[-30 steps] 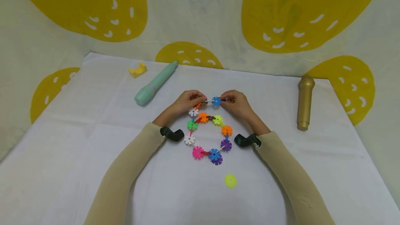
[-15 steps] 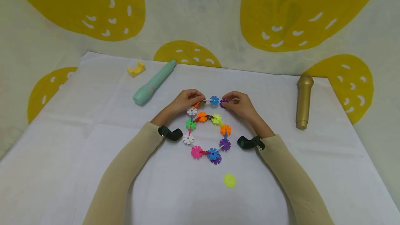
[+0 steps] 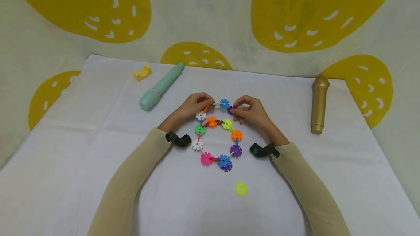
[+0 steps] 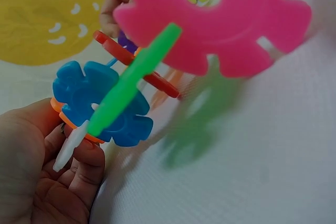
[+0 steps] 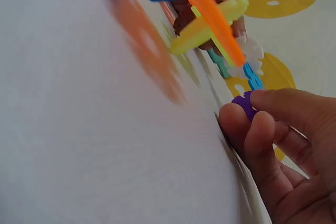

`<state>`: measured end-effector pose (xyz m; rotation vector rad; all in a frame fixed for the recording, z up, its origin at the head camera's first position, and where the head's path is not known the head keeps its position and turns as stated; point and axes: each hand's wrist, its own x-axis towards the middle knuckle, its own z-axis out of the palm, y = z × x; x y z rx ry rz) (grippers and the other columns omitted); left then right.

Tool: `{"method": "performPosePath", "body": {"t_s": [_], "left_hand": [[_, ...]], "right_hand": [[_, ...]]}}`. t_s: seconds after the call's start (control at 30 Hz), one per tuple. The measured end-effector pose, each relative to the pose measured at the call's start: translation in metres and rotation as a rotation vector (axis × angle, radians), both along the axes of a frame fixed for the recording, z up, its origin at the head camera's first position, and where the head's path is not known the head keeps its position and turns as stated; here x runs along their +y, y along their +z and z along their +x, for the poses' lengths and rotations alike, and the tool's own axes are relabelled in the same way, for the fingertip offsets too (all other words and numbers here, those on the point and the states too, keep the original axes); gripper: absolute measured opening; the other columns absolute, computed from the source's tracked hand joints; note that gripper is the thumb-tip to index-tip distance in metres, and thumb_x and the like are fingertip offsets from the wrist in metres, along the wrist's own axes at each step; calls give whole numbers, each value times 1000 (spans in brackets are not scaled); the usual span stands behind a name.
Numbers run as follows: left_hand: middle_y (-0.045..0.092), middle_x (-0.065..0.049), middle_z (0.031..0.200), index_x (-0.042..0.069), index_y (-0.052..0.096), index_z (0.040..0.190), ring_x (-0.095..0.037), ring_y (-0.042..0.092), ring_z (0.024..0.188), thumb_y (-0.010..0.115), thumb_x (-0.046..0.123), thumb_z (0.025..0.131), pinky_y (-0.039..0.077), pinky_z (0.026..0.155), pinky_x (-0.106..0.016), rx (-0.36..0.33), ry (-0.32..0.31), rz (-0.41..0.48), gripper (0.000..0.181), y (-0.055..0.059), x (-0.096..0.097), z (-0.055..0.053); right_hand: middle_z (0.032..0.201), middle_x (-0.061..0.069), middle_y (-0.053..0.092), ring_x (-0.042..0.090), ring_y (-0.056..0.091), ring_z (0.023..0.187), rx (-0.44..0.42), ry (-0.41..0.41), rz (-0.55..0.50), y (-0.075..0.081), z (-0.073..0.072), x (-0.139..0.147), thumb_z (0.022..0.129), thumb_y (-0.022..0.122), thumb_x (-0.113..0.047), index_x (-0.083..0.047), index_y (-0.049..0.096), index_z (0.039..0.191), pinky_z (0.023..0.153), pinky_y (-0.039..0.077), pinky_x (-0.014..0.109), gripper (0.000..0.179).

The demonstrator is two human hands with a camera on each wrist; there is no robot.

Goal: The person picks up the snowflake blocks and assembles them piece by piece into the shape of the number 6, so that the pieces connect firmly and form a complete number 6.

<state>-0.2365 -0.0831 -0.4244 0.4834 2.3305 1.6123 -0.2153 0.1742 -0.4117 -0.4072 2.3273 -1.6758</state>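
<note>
A chain of notched plastic snowflake discs forms a ring on the table, with an orange disc point(image 3: 236, 135), a green disc point(image 3: 200, 129) and a pink disc point(image 3: 206, 158) among its several colours. From the ring's upper left, a branch runs up through a white disc point(image 3: 201, 115) to a blue disc point(image 3: 224, 103). My left hand point(image 3: 198, 103) pinches this branch near its orange and brown discs, thumb against fingers. Thumb and fingertips of my right hand point(image 3: 248, 109) pinch a purple snowflake disc point(image 5: 243, 103), its edge right at the blue disc.
A loose yellow disc point(image 3: 241, 188) lies nearer me, and another purple disc point(image 3: 227, 166) sits partly under the ring's lower blue disc. Farther back are a mint-green toy microphone point(image 3: 161, 86), a yellow curved block point(image 3: 142, 73) and, at right, a gold microphone point(image 3: 319, 105).
The right hand first drew right, showing the purple disc apart from the blue one, then came back left so the two meet. The left hand keeps its hold on the chain.
</note>
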Motion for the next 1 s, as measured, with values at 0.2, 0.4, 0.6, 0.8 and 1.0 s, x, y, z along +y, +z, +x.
{"method": "performPosePath", "body": {"t_s": [0.2,0.4,0.6,0.8,1.0], "left_hand": [[66,-14,106,-1,64,115,-18,56,88,56,21,101,47,77,-21,-4,-1,0,28,1,0,-1],[66,-12,103,0,65,112,-17,55,87,57,21,100,47,78,-22,-11,-7,35,25,1,2,-1],[65,-11,100,-1,66,108,-17,53,82,57,23,100,45,75,-23,-32,-6,55,27,1,3,-3],[67,-12,112,2,66,118,-18,56,92,59,26,99,48,84,-25,-64,-27,12,31,4,6,-3],[68,-13,111,1,69,115,-17,55,86,61,23,98,47,78,-24,-44,-17,9,29,6,9,-4]], "right_hand": [[96,19,61,17,61,60,84,-18,-13,1,3,-4,87,71,-2,6,59,103,60,55,23,22],[93,17,62,18,58,59,130,-33,32,1,3,-5,86,73,-2,6,62,100,59,52,21,19],[93,21,63,17,56,59,142,-6,37,-2,1,-6,86,72,0,7,63,99,57,50,20,18],[97,24,65,24,56,62,137,7,43,-1,2,-9,87,71,0,8,65,102,56,49,20,18],[94,27,65,27,55,62,174,12,65,22,16,-17,86,69,4,12,65,101,55,49,23,18]]}}
